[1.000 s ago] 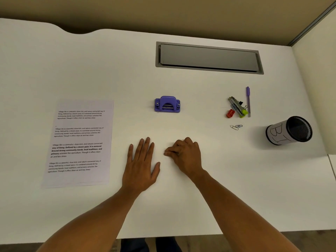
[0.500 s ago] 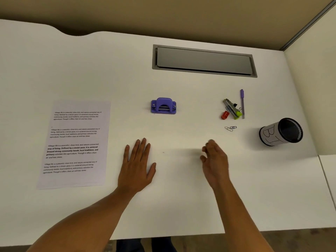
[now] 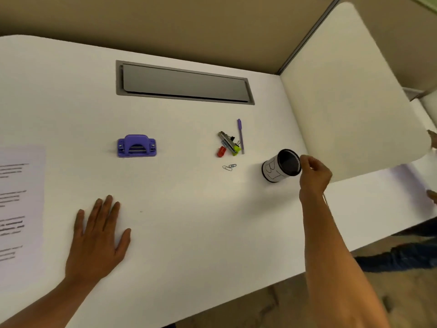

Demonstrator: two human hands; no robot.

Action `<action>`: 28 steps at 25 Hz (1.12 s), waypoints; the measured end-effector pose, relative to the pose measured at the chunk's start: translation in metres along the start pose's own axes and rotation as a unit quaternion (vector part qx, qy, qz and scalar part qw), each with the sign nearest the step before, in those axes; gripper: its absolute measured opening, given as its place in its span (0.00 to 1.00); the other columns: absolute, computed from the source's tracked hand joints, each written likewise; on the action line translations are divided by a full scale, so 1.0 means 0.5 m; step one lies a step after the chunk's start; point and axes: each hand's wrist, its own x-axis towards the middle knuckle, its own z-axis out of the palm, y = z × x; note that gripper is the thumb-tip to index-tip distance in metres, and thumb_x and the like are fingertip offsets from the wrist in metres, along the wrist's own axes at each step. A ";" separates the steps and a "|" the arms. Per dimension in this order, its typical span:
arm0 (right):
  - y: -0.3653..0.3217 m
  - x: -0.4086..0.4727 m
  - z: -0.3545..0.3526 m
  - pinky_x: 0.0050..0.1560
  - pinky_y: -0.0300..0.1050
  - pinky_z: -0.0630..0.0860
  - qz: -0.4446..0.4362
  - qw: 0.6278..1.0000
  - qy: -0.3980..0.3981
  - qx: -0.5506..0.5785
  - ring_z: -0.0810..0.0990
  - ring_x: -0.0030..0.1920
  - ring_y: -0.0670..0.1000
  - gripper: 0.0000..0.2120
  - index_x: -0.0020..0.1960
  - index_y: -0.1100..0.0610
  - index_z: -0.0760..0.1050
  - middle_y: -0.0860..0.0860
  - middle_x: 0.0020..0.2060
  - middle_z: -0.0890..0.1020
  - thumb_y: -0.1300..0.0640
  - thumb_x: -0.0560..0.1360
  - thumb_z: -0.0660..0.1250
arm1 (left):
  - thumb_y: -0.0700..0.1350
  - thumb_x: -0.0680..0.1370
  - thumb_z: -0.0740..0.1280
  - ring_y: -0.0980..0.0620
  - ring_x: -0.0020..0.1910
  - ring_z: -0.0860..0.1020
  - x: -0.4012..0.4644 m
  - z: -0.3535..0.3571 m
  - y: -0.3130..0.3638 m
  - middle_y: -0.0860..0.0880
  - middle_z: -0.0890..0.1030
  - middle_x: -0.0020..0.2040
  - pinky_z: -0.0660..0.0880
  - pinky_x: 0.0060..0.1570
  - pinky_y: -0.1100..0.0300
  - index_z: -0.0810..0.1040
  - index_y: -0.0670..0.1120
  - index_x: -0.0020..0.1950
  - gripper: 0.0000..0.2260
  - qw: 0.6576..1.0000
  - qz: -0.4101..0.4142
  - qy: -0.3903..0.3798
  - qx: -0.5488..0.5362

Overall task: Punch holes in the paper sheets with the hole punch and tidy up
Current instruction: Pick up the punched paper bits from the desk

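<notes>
A printed paper sheet (image 3: 21,209) lies flat at the left edge of the white desk (image 3: 189,233), partly cut off by the frame. The purple hole punch (image 3: 136,146) sits alone at the desk's middle, beyond my left hand (image 3: 97,237), which rests flat on the desk with fingers spread and holds nothing. My right hand (image 3: 314,172) is stretched out to the right. Its fingertips pinch the dark rim of a black mesh pen holder (image 3: 274,169) wrapped in white paper, which is tilted toward me.
Left of the holder lie a purple pen (image 3: 240,133), a stapler with a green tip (image 3: 228,142), a red item (image 3: 221,151) and paper clips (image 3: 229,167). A grey cable hatch (image 3: 184,82) is set into the back. A white divider (image 3: 350,91) borders the right; another person's hands (image 3: 432,138) show beyond.
My right hand has left the desk's middle and reached right to the pen holder's rim. The view has swung right. My left hand has stayed flat.
</notes>
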 end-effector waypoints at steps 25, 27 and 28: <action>0.150 -0.539 0.271 0.50 0.48 0.77 -0.287 0.833 -0.407 -0.240 0.76 0.49 0.50 0.07 0.50 0.50 0.85 0.44 0.42 0.87 0.49 0.75 0.73 | 0.61 0.80 0.52 0.47 0.82 0.52 0.010 -0.021 0.013 0.45 0.54 0.82 0.52 0.79 0.40 0.57 0.44 0.80 0.33 0.999 -0.014 -0.026 0.014; 0.162 -0.583 0.304 0.53 0.47 0.76 -0.264 0.842 -0.400 -0.247 0.76 0.52 0.50 0.10 0.53 0.51 0.84 0.45 0.45 0.87 0.47 0.76 0.71 | 0.61 0.80 0.52 0.47 0.82 0.51 0.009 -0.018 0.012 0.45 0.54 0.83 0.52 0.79 0.41 0.56 0.45 0.81 0.33 0.999 -0.017 -0.030 0.012; 0.165 -0.594 0.317 0.55 0.46 0.76 -0.249 0.851 -0.390 -0.249 0.76 0.53 0.49 0.11 0.56 0.51 0.84 0.45 0.46 0.87 0.47 0.77 0.71 | 0.61 0.80 0.52 0.47 0.82 0.51 0.008 -0.016 0.010 0.46 0.53 0.83 0.52 0.79 0.41 0.56 0.45 0.81 0.33 0.999 -0.018 -0.030 0.012</action>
